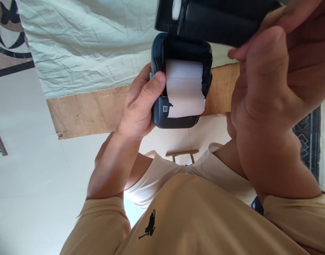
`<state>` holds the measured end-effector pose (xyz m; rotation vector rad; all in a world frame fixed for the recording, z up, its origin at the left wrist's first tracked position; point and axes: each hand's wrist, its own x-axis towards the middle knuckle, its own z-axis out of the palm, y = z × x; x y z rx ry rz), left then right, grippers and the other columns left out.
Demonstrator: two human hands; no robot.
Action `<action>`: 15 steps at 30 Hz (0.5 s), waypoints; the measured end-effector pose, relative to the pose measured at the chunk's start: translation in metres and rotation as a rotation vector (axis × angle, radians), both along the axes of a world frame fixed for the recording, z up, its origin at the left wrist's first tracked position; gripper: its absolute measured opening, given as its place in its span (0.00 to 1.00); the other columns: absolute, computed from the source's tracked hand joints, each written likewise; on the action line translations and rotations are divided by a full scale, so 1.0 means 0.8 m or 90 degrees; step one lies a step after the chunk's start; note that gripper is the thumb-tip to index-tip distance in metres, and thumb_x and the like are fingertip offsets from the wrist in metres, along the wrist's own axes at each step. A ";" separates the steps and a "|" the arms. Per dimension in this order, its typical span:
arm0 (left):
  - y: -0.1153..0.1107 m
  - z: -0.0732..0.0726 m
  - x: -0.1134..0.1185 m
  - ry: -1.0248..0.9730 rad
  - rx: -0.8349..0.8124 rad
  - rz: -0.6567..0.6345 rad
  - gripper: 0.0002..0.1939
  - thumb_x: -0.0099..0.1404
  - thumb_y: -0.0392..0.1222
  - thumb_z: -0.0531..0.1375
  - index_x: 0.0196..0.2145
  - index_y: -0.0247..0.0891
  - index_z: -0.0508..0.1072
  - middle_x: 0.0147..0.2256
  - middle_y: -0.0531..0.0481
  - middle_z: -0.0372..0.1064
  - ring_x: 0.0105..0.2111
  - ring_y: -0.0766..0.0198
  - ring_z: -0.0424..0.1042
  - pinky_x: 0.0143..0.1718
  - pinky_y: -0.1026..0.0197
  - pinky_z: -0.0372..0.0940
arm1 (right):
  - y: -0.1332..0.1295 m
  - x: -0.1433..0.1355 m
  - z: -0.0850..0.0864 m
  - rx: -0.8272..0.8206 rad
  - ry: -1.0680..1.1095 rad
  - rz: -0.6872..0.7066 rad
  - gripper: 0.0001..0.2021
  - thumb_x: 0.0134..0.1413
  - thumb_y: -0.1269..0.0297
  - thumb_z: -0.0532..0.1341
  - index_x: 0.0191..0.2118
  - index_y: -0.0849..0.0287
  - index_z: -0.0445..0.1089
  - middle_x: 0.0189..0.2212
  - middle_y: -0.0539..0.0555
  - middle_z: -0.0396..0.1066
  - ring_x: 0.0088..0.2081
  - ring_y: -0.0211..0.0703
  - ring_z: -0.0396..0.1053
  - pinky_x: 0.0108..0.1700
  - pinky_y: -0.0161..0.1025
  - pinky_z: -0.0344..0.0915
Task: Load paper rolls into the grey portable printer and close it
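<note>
A small dark portable receipt printer (157, 113) is gripped at its left side by my left hand (138, 102), the thumb lying over its edge. Inside its uncovered bay, a strip of white paper (185, 86) with a ragged lower end curls toward me. My right hand (268, 74), raised close to the camera, pinches a black, blocky object (218, 21) with a white oval spot. This object overlaps the top of the printer in the view; I cannot tell its kind or whether the two touch.
A wooden board (90, 113) partly covered by a pale green cloth (90, 46) lies beyond my hands. Below is a light tiled floor (32, 170), with a small wooden stool (182, 153) between my legs. A dark patterned strip (307, 141) runs along the right.
</note>
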<state>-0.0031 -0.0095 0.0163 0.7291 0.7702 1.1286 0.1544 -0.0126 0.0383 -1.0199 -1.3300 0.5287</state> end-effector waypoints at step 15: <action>0.011 -0.029 -0.005 0.114 0.150 -0.031 0.19 0.64 0.59 0.58 0.40 0.40 0.74 0.31 0.48 0.67 0.39 0.52 0.76 0.34 0.58 0.64 | -0.006 0.024 0.012 -0.065 -0.633 0.067 0.07 0.59 0.66 0.57 0.37 0.55 0.72 0.45 0.46 0.76 0.38 0.39 0.75 0.30 0.38 0.62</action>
